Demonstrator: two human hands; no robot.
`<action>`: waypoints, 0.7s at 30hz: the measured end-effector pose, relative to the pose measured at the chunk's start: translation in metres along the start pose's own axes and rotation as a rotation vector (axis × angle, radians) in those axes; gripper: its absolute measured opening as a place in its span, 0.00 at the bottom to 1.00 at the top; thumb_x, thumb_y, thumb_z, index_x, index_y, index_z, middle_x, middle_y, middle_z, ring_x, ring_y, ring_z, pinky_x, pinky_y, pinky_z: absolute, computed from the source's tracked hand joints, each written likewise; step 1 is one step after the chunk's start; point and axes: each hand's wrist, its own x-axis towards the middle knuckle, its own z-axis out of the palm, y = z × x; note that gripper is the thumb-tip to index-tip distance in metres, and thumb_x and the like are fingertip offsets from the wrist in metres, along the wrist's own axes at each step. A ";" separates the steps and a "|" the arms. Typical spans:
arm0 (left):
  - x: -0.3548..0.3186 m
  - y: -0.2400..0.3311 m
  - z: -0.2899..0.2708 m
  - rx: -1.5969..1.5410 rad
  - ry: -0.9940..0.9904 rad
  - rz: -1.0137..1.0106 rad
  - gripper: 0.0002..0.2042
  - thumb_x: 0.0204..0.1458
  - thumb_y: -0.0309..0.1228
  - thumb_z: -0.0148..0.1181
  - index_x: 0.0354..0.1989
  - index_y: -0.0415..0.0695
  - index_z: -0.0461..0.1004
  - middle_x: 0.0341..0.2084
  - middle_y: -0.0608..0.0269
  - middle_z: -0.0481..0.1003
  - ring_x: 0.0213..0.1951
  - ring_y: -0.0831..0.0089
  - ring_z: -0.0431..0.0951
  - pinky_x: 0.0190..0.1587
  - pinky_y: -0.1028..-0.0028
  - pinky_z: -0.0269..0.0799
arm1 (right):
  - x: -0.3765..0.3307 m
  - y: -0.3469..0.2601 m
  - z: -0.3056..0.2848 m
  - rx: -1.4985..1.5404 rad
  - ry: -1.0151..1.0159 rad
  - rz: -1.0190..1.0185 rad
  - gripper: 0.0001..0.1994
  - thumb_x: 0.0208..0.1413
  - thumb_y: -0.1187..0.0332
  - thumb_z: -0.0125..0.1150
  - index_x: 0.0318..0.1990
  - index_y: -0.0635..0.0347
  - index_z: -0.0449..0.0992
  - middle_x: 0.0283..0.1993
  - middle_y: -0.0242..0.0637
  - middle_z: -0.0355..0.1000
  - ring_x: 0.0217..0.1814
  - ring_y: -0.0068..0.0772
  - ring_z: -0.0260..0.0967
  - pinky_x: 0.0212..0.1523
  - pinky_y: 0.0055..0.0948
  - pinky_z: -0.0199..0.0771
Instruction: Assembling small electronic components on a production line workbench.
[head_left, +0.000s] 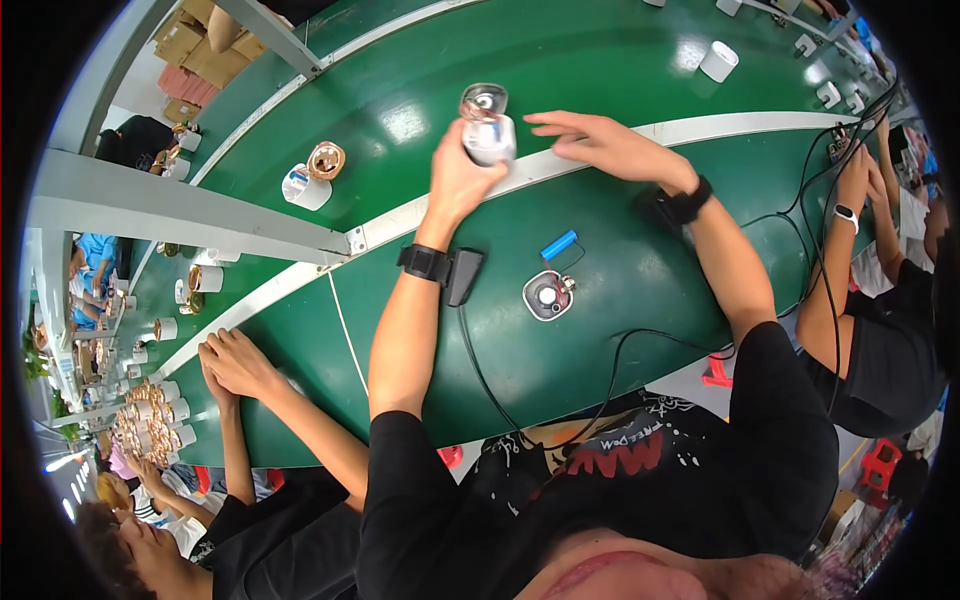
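Gripping a motion-blurred white cup [490, 142] by its side, left hand [462, 175] holds it near the pale rail [720, 124], right hand [605, 142] open and empty alongside; cup probably light, stiff, slick, best held round the wall, off its likely fragile shiny top [484, 99].

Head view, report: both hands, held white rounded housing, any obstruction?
Left hand: gripping white, rounded, plastic-looking housing, blurred. Right hand: empty, open beside it. No obstruction seen at hands; thin black cable lies nearer body.
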 end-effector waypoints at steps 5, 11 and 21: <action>0.007 -0.025 -0.047 0.208 0.377 -0.095 0.30 0.36 0.29 0.67 0.53 0.38 0.68 0.41 0.52 0.78 0.43 0.61 0.79 0.49 0.67 0.73 | -0.045 -0.054 0.015 -0.512 -0.232 -0.202 0.25 0.46 0.70 0.67 0.55 0.51 0.71 0.54 0.41 0.70 0.54 0.46 0.69 0.56 0.39 0.69; 0.001 -0.033 -0.042 0.355 0.747 -0.002 0.33 0.37 0.30 0.69 0.57 0.39 0.66 0.53 0.48 0.70 0.53 0.54 0.71 0.57 0.63 0.66 | -0.048 -0.041 0.061 -0.583 -0.416 -0.027 0.17 0.44 0.72 0.66 0.44 0.54 0.72 0.48 0.38 0.71 0.44 0.47 0.70 0.42 0.44 0.71; -0.007 0.014 0.006 0.218 0.333 0.357 0.26 0.41 0.28 0.68 0.52 0.40 0.69 0.46 0.52 0.71 0.47 0.57 0.70 0.53 0.62 0.65 | -0.028 -0.014 -0.013 -0.568 -0.190 0.226 0.14 0.51 0.65 0.63 0.43 0.58 0.72 0.39 0.37 0.74 0.41 0.42 0.72 0.39 0.34 0.74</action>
